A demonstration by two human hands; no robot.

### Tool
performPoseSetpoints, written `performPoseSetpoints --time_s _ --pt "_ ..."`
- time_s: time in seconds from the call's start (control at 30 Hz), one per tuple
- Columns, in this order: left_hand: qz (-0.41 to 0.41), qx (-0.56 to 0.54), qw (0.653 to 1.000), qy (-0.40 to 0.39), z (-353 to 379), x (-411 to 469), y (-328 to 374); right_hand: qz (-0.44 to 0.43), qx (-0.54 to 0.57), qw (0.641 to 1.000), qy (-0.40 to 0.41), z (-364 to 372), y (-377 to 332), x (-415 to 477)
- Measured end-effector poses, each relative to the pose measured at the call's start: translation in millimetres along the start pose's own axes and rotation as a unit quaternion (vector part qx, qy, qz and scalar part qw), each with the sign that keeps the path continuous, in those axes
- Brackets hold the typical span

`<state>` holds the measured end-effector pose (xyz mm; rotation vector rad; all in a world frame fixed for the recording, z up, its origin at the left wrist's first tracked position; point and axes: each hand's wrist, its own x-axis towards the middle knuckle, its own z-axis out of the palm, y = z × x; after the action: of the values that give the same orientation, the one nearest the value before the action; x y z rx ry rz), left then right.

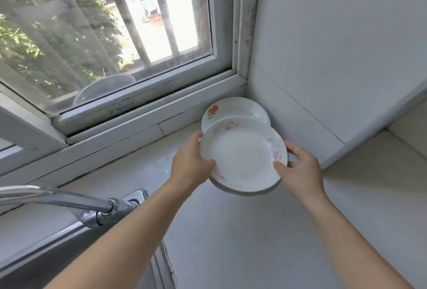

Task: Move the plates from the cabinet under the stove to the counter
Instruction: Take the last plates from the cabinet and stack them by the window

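Thumbs curl over opposite rims: the left hand [191,164] and the right hand [300,168] grip a pink-flowered white plate [242,161] just in front of the red-flowered plate [235,111], overlapping its near edge, above the counter [231,231].

Two bare arms fill the lower part of the picture. The long, smooth left forearm [129,231] starts at the lower left edge. The right forearm [342,231] starts at the lower right edge. Both are bare all the way to the edge. Near the middle are the bare left hand [191,164] and the bare right hand [300,171], each with a thumb showing.
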<state>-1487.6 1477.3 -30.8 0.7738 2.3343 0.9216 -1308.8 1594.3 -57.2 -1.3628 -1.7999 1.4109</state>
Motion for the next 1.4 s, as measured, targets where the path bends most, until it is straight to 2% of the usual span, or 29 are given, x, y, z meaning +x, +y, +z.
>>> performPoseSetpoints --time_s 0.47,0.8,1.17,1.4 --pt "-0.012 -0.002 1.000 0.001 33 85 -7 0.005 -0.007 1.000 0.007 17 16 89" --pt "0.001 0.025 0.999 0.023 37 112 -14 -0.044 -0.042 0.998 0.002 29 16 110" --pt "0.004 0.068 0.998 0.017 43 126 -17 -0.046 -0.062 0.997 0.013 36 17 121" --pt "-0.003 0.050 0.998 0.024 44 125 -16 -0.042 -0.070 0.996 0.022 36 13 122"
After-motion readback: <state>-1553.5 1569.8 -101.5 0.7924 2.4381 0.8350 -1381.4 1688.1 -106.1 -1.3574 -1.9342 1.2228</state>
